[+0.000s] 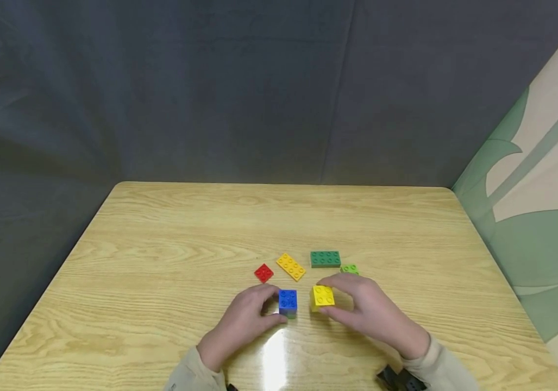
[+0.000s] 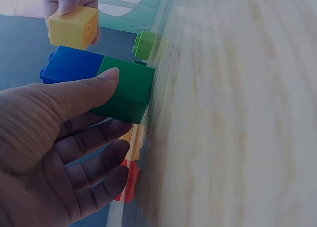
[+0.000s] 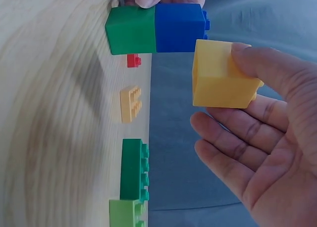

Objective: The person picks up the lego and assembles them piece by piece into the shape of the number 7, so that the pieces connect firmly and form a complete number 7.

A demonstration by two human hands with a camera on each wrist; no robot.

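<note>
My left hand (image 1: 244, 317) pinches a stack of two square bricks by its lower part, a blue brick (image 1: 287, 298) on top of a green brick (image 2: 126, 83). Thumb and forefinger lie on opposite sides of the green one. To the right, my right hand (image 1: 364, 307) holds a square yellow brick (image 1: 322, 297) between thumb and fingers, its studs up. In the right wrist view the yellow brick (image 3: 223, 76) is raised above the table, about level with the blue brick (image 3: 179, 28) and a little apart from it.
Beyond the hands lie a small red brick (image 1: 263, 273), a flat orange-yellow brick (image 1: 290, 266), a dark green brick (image 1: 325, 259) and a light green brick (image 1: 349, 269), partly behind the right hand. A dark cloth (image 1: 279, 92) hangs behind the wooden table (image 1: 186, 217).
</note>
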